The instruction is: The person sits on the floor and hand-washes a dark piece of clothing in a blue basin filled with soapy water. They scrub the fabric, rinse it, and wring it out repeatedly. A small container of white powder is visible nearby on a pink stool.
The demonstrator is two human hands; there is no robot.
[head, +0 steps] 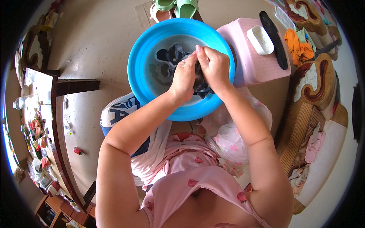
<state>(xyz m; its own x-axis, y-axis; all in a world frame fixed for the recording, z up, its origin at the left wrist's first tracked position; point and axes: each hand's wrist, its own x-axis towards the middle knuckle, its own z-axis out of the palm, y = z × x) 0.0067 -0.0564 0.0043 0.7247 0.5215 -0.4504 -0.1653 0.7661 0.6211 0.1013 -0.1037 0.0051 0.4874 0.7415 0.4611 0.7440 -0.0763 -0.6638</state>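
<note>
A blue plastic basin (137, 82) stands before me, holding cloudy, sudsy water. My left hand (184, 78) and my right hand (215, 65) are pressed together over its right half, with a wet dark cloth (199, 74) gripped between them. Part of that cloth hangs below the palms, and the fingers hide the rest. White suds cling to the left hand near the thumb. Beyond the left hand, more dark fabric (173, 53) lies in the water; whether it joins the held cloth, I cannot tell.
Right of the basin is a pink plastic box (242, 42) bearing a white soap dish (260, 40) and a black insole-shaped piece (272, 40). Green clogs (186, 8) sit behind the basin. A wooden sofa (299, 128) flanks the right, a cluttered table (57, 134) the left. A red can (77, 150) lies on the floor.
</note>
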